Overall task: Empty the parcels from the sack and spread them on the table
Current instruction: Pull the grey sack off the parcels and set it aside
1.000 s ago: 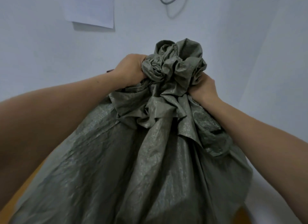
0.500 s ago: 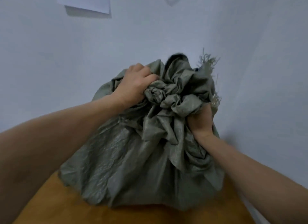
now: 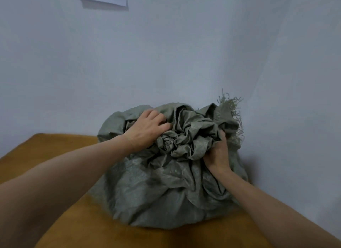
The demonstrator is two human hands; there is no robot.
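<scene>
Head view shows your grey-green woven plastic sack sitting full and slumped on the orange-brown wooden table, close against the pale wall. Its mouth is bunched into a crumpled knot on top, with a frayed edge sticking up at the far right. Your left hand lies over the left of that bunch, fingers curled into the folds; your right hand is clamped on the fabric at the right of it. No parcels show yet; all of them would be inside.

Expect the cloth to be limp, thin and a little slick, so it will slide through a loose hold. The bulging body suggests real weight. I would grip gathered handfuls of fabric near the mouth, not a single layer, and keep clear of the fraying edge, which may tear.

Compared with a second ago, the sack has come down from mid-air onto the table, and your left fingers have loosened somewhat.
</scene>
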